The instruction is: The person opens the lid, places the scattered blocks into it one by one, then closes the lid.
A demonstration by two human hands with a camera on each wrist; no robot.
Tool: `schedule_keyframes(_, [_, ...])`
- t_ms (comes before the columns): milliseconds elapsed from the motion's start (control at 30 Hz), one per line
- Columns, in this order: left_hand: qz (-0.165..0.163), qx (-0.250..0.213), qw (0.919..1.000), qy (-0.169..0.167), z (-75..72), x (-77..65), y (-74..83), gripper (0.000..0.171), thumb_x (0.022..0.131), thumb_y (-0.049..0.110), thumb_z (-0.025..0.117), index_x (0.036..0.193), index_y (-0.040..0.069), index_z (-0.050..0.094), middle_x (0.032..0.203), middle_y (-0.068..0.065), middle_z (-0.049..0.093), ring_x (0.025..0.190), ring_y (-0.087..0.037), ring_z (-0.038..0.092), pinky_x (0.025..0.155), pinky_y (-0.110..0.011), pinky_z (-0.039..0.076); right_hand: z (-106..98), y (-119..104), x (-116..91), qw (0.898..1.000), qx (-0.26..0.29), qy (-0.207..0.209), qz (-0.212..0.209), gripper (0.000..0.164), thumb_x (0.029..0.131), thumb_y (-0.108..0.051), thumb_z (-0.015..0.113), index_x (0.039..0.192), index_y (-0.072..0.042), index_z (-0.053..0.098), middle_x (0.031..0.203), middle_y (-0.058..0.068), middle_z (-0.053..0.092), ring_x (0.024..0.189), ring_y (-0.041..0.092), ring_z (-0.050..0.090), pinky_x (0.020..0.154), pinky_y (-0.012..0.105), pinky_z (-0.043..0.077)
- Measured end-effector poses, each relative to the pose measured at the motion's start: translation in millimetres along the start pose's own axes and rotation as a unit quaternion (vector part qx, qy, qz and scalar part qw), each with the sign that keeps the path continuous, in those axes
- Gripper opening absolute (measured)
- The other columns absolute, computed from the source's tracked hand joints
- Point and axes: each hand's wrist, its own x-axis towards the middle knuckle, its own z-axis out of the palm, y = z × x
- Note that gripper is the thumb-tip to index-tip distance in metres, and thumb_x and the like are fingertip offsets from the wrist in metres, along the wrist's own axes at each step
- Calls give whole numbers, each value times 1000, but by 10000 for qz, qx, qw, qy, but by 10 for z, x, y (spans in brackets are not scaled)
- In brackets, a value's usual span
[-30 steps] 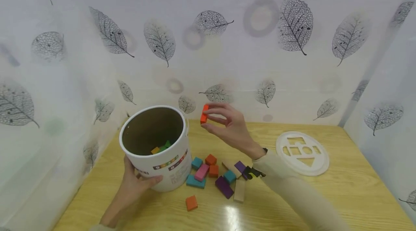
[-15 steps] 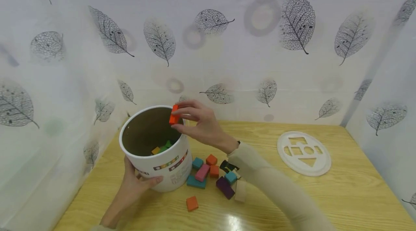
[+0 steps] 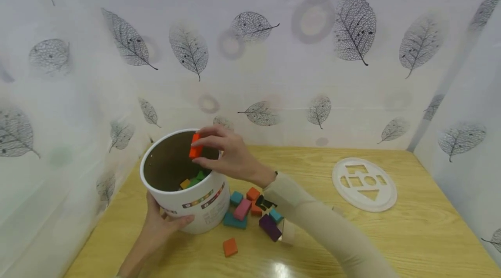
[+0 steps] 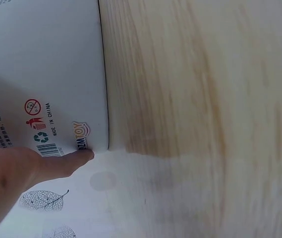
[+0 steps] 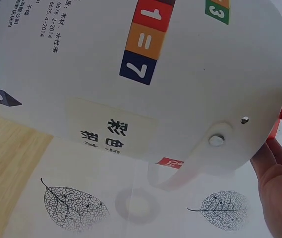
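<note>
A white cylindrical bucket [image 3: 213,215] with printed labels tilts on the wooden table, its mouth toward me. My left hand [image 3: 160,228] holds its lower left side, thumb on the front; the other fingers are mostly hidden in the head view. In the left wrist view, a finger of that hand [image 4: 27,171] lies along the white bucket wall [image 4: 46,64]. My right hand [image 3: 231,156] pinches a red-orange rectangular block [image 3: 195,149] over the bucket's mouth, inside the rim. Green blocks [image 3: 195,179] and an orange one [image 3: 185,183] lie in the bucket.
Right of the bucket lie loose blocks, including a pink block [image 3: 242,209], a teal block [image 3: 235,220] and a purple block [image 3: 270,227]. An orange block [image 3: 230,247] sits nearer me. A white round lid [image 3: 364,197] with shape cutouts lies at the right. Leaf-print curtains surround the table.
My right hand has carried the red-orange block leftward, from beside the bucket to over its mouth. The left hand stays on the bucket.
</note>
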Motion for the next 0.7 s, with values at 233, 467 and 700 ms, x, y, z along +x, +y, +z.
schedule_keyframes(233, [24,100,9999,-37,5,2,11,131,79,13,88,160,27,-13,165,-22,11,152,-49,15,111,-83,22,9,-1,-9,9999,89,41,-40,31,84,-8,84,112,-2,75,127,18,66,122,27,62,106,25,54])
schedule_keyframes(467, [193,84,9998,50,1,-9,4,131,76,9,89,161,24,-10,163,-23,16,151,-48,17,111,-83,22,-161,13,-84,9994,-15,314,-126,27,82,-5,84,108,-1,76,124,19,68,114,27,68,100,27,58])
schedule_keyframes(700, [241,79,9997,18,-12,-7,15,130,76,9,90,161,22,-8,163,-21,17,152,-47,18,111,-83,23,-756,114,-467,9956,-340,-568,664,19,87,-3,79,105,-1,76,110,14,71,91,23,72,73,20,63])
